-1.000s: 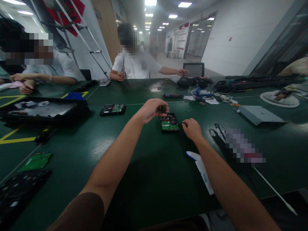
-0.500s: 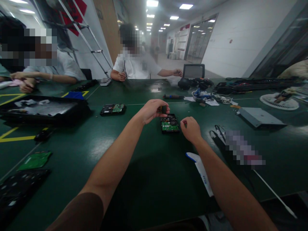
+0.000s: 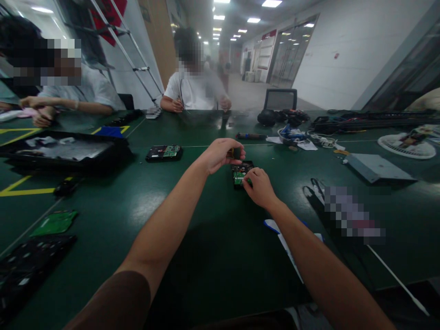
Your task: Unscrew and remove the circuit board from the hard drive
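Note:
A hard drive (image 3: 239, 170) with a green circuit board lies face up on the green table (image 3: 213, 229) in front of me. My left hand (image 3: 222, 153) is closed round a small dark tool with a yellow part, held upright just above the drive's far left corner. My right hand (image 3: 258, 186) rests on the drive's near right part, fingers curled and pressed on the green board, covering much of it. Whether the right fingers pinch anything is hidden.
A second hard drive (image 3: 164, 153) lies further left. A black tray (image 3: 62, 153) and a loose green board (image 3: 53, 223) sit at the left. A white-blue object (image 3: 285, 238) lies under my right forearm, a grey box (image 3: 376, 167) at right. Two people sit across the table.
My right hand has moved left from the table beside the drive onto the drive's green board. My left hand stays above the drive with the tool. The person opposite drew an arm back.

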{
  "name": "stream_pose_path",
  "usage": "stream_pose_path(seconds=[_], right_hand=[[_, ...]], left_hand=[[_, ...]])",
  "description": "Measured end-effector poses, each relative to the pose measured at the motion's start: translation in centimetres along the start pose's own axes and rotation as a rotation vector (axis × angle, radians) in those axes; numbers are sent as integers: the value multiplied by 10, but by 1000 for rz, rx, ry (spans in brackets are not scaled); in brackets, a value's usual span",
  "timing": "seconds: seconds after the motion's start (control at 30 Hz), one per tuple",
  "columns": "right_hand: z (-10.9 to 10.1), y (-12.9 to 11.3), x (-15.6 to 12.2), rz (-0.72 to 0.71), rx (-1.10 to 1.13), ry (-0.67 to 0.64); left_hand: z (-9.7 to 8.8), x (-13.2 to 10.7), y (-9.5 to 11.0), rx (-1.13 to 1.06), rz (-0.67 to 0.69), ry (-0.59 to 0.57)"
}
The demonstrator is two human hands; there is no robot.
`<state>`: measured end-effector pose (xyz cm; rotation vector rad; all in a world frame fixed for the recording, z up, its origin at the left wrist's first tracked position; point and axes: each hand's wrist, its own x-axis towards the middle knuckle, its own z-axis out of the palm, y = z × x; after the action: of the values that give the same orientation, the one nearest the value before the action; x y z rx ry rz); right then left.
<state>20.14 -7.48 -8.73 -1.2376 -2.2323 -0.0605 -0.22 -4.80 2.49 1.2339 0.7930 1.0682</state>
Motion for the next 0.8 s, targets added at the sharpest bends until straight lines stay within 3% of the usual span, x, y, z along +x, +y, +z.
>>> stream_pose_path(seconds=[0.47,0.63,0.8], right_hand=[[0,2,-1,23,31,10],[-2,12,-2,140,92,133],[-13,15,-3,249,203,314]], left_hand=[[0,-1,1,0,-3,2],[1,0,0,2,8,-1],[5,0,2,-44,120,32]])
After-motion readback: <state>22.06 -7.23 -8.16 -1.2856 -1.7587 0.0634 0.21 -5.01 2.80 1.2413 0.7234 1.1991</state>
